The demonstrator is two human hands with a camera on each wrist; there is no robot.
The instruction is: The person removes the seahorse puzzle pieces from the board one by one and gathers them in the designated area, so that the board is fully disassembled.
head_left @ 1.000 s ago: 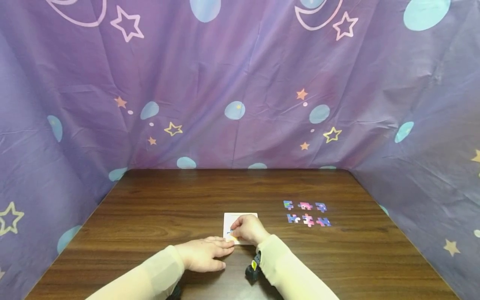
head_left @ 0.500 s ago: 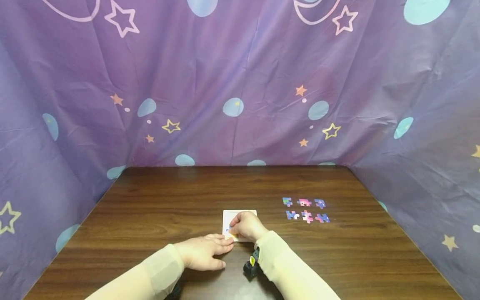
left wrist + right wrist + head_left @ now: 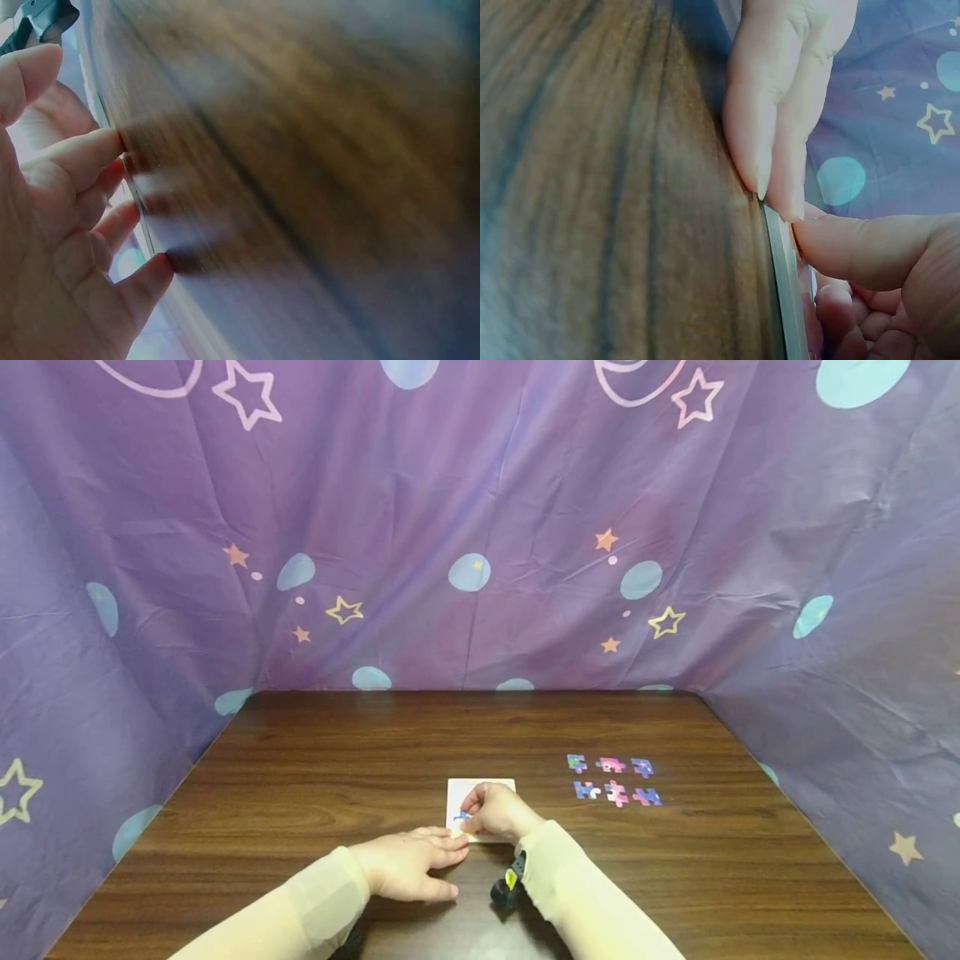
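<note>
A white square puzzle board (image 3: 487, 784) lies near the middle of the table in the head view. My right hand (image 3: 501, 814) is over it, thumb and index finger pinching a small blue puzzle piece (image 3: 460, 817) near the board's left side. Much of the board and piece is hidden under this hand. With straight, spread fingers, my left hand (image 3: 408, 862) rests at the board's lower left corner. Fingertips (image 3: 161, 266) touch the board's edge in the left wrist view. The right wrist view shows the right thumb (image 3: 862, 247) low over the board's edge (image 3: 781, 292).
Several loose jigsaw pieces (image 3: 617, 792) in pink and blue lie in two rows on the right of the wooden table (image 3: 337, 760). A purple curtain (image 3: 420, 527) with stars and moons stands behind and at both sides. Dark wrist cameras (image 3: 504, 892) hang under the sleeves.
The head view has shifted slightly. Both hands keep their places at the board, with the right fingers moving only a little and more of the blue piece showing.
</note>
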